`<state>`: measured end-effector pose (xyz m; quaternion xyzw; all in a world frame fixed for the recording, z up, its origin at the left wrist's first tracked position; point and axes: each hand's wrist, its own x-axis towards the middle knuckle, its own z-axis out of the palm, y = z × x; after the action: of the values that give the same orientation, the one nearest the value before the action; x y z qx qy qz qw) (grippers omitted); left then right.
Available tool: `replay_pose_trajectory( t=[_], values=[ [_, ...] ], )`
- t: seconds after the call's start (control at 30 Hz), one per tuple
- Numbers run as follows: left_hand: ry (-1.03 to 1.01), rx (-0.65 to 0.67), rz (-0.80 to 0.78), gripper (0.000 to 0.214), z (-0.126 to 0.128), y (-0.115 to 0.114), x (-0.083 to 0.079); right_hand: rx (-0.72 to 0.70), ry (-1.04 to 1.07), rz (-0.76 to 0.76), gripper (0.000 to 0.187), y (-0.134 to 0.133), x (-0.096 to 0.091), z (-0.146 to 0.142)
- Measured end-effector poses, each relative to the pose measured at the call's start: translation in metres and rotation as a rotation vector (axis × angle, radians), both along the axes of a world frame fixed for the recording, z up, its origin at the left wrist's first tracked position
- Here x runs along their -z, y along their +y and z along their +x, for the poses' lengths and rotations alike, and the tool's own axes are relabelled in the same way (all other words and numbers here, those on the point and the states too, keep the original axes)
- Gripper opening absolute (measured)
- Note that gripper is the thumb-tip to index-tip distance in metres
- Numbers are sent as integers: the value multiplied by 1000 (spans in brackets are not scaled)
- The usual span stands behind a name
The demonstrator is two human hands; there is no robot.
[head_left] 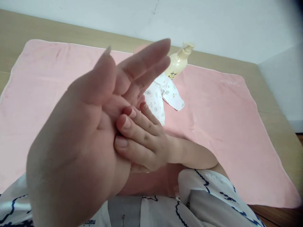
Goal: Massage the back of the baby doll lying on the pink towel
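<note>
My left hand [78,135] is raised close to the camera with its palm toward me and its fingers stretched out. It holds nothing. My right hand [142,138] comes in from the right, and its fingers lie flat against the left palm with the fingertips touching it. Nothing shows between the two hands. Behind them a cream pump bottle [178,63] lies tilted on a pink blanket [224,110]. A small white printed baby garment [163,94] lies just in front of the bottle, partly hidden by my left fingers.
The pink blanket covers most of a light wooden surface [272,104] that meets a white wall at the back. My white sleeves with dark blue trim [208,189] fill the bottom of the view.
</note>
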<state>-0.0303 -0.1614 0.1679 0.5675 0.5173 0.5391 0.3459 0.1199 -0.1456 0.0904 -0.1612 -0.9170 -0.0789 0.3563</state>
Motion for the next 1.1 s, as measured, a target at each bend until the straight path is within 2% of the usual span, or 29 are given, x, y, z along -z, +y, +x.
replay_pose_trajectory(
  t=[0.03, 0.07, 0.17, 0.27, 0.33, 0.4, 0.47, 0.53, 0.63, 0.77, 0.87, 0.93, 1.03, 1.1],
  values=[
    [34, -3, -12, 62, 1, 3, -6, 28, -19, -24, 48, 0, 0, 0],
    [-2, 60, -43, 67, 3, 6, -8, 52, -23, -53, 53, 1, 1, 1],
    [-228, 224, -98, 71, 13, 23, 2, 123, 14, -152, 64, 10, 8, 2],
    [-373, 104, -50, 60, 23, 58, 24, 216, -23, -217, 66, 36, 18, 2],
    [-438, 65, -105, 56, 27, 88, 40, 298, -112, -307, 62, 60, 27, 2],
    [-502, -34, -131, 52, 30, 116, 59, 354, -143, -395, 56, 83, 39, 1],
    [-472, -67, -110, 44, 33, 137, 79, 377, -146, -447, 54, 103, 50, 2],
    [-384, -100, -89, 47, 37, 152, 102, 377, -162, -478, 54, 116, 59, 5],
    [-189, -87, -82, 56, 42, 165, 135, 367, -169, -506, 50, 133, 65, 16],
    [158, -93, 125, 79, 41, 173, 163, 457, -72, -574, 46, 154, 68, 33],
    [193, -103, 153, 78, 40, 175, 169, 612, 4, -633, 53, 156, 74, 35],
    [191, -117, 170, 74, 40, 174, 170, 651, 17, -611, 54, 147, 76, 28],
    [184, -132, 193, 74, 40, 173, 172, 530, -62, -525, 52, 132, 74, 16],
    [175, -111, 190, 70, 40, 173, 173, 448, -135, -482, 54, 132, 72, 14]
  ],
)
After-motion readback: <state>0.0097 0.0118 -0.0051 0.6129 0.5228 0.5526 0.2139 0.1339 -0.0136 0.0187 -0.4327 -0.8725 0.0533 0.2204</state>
